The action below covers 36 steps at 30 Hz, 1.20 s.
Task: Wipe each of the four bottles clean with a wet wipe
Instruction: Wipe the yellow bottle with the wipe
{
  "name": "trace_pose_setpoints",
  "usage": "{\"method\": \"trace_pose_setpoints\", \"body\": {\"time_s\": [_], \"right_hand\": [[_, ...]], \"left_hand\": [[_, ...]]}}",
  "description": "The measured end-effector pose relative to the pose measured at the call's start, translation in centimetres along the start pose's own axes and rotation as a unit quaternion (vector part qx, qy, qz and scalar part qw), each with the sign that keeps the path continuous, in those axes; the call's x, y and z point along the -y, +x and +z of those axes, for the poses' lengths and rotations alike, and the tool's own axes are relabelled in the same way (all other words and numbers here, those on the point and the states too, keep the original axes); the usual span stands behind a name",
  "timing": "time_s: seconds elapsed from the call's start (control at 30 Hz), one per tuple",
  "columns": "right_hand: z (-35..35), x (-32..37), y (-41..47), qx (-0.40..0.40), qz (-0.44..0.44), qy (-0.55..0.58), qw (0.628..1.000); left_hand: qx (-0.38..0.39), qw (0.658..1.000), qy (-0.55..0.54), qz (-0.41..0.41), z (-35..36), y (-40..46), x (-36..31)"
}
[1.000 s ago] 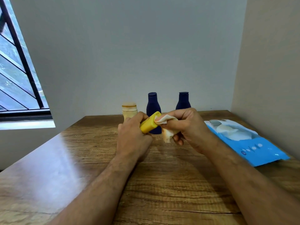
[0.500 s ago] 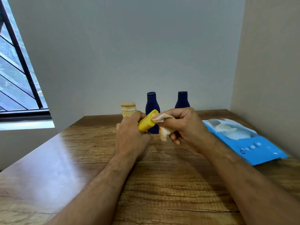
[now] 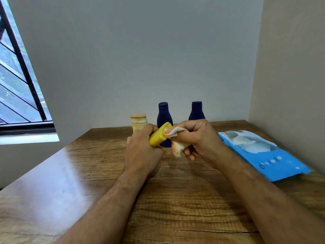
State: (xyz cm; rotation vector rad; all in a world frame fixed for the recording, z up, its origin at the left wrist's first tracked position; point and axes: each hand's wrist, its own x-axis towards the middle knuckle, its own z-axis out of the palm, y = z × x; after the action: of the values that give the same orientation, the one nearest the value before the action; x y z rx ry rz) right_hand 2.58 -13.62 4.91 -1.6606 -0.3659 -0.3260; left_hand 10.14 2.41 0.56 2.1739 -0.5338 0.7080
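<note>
My left hand (image 3: 142,150) grips a small yellow bottle (image 3: 159,137), tilted with its end up and to the right, above the middle of the wooden table (image 3: 175,199). My right hand (image 3: 198,140) pinches a crumpled white wet wipe (image 3: 177,140) against the bottle's upper end. Behind my hands stand a cream bottle (image 3: 138,121) and two dark blue bottles, one (image 3: 163,115) partly hidden by the yellow bottle, the other (image 3: 196,110) behind my right hand.
A blue pack of wet wipes (image 3: 274,161) lies open at the table's right side, close to the right wall. A barred window (image 3: 19,88) is at the left. The table's back edge meets the grey wall.
My right hand has shifted the wipe slightly along the yellow bottle's end. The left hand keeps the same grip. The view has barely moved.
</note>
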Motion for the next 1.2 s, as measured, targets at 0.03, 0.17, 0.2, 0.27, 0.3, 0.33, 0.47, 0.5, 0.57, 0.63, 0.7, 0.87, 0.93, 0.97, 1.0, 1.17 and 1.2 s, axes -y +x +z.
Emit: {"method": "trace_pose_setpoints", "body": {"time_s": [0.03, 0.17, 0.2, 0.27, 0.3, 0.33, 0.47, 0.5, 0.57, 0.63, 0.7, 0.87, 0.93, 0.97, 1.0, 1.17, 1.2], "right_hand": [[0.1, 0.1, -0.1, 0.023, 0.004, 0.005, 1.000], [0.2, 0.2, -0.1, 0.009, -0.009, 0.001, 1.000], [0.1, 0.1, 0.0, -0.022, -0.015, -0.005, 1.000], [0.0, -0.1, 0.3, -0.092, -0.027, -0.015, 0.995], [-0.1, -0.3, 0.5, -0.124, -0.032, -0.016, 0.992], [-0.2, -0.3, 0.6, -0.150, -0.035, -0.015, 0.988], [-0.4, 0.0, 0.3, -0.131, -0.038, 0.029, 0.990], [-0.4, 0.2, 0.2, -0.089, -0.028, 0.046, 0.995], [-0.3, 0.3, 0.0, 0.000, -0.002, 0.077, 0.997], [-0.3, 0.2, -0.1, 0.032, 0.010, 0.095, 0.995], [-0.3, 0.3, -0.1, 0.007, 0.016, 0.111, 0.994], [-0.5, 0.0, 0.6, -0.079, 0.033, 0.192, 0.978], [-0.5, -0.2, 0.9, -0.104, 0.030, 0.179, 0.978], [-0.6, -0.3, 0.9, -0.111, 0.023, 0.167, 0.979], [-0.6, -0.5, 0.9, -0.114, 0.016, 0.151, 0.982], [-0.6, -0.3, 0.4, -0.034, -0.009, 0.010, 0.999], [-0.7, -0.3, 0.3, -0.007, 0.000, 0.009, 1.000]], "left_hand": [[0.001, 1.000, 0.003, 0.002, 0.0, 0.0, 0.0], [0.007, 1.000, 0.002, 0.017, 0.0, 0.0, 0.0], [0.009, 1.000, 0.000, 0.022, 0.0, 0.0, -0.1], [0.015, 0.999, -0.013, 0.025, -0.1, 0.0, -0.3], [0.018, 0.999, -0.025, 0.025, -0.1, -0.1, -0.4], [0.021, 0.999, -0.038, 0.024, 0.0, -0.1, -0.6], [0.035, 0.996, -0.080, 0.035, -0.1, -0.3, -0.9], [0.038, 0.995, -0.088, 0.040, -0.1, -0.4, -0.9], [0.050, 0.992, -0.108, 0.038, -0.3, -0.5, -1.0], [0.050, 0.979, -0.197, -0.001, -0.4, -0.6, -1.2], [0.042, 0.950, -0.306, -0.054, -0.6, -0.6, -1.5], [0.124, 0.858, -0.492, -0.080, -0.8, -0.5, -1.7], [0.152, 0.837, -0.520, -0.076, -0.8, -0.4, -2.0], [0.157, 0.825, -0.537, -0.080, -0.7, -0.3, -2.0], [0.158, 0.810, -0.557, -0.088, -0.6, -0.3, -2.1], [0.125, 0.766, -0.617, -0.133, -1.0, -0.1, -2.0], [0.113, 0.758, -0.626, -0.144, -1.1, -0.1, -2.0]]}}
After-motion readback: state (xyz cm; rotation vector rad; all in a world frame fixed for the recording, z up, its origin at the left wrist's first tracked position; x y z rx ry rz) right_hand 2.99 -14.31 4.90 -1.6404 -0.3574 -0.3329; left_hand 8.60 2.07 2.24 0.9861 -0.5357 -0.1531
